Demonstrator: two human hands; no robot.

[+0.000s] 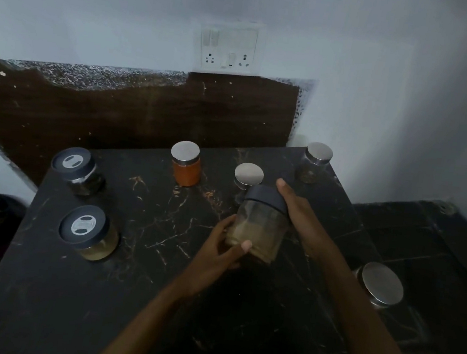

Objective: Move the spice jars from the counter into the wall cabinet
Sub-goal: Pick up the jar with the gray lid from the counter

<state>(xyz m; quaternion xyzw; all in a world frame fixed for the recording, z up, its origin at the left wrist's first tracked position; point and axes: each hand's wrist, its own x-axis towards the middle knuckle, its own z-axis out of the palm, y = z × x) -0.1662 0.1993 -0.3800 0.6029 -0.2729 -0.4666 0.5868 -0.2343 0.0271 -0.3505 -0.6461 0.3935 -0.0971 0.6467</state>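
Note:
Both my hands hold a glass jar with a dark lid (259, 225), tilted, above the black marble counter (131, 296). My left hand (219, 248) grips its base, thumb across the glass. My right hand (295, 210) wraps its far side near the lid. On the counter stand a dark-lidded jar (77, 170) at back left, another dark-lidded jar (89, 233) in front of it, an orange jar with a silver lid (185, 164), a silver-lidded jar (248, 175) partly behind the held one, and a silver-lidded jar (315, 163) at the back right corner. No cabinet is in view.
A further silver-lidded jar (380, 285) stands at the counter's right edge. A lower dark surface (422, 242) lies to the right. A switch and socket plate (229, 48) is on the wall above a brown backsplash (134, 113).

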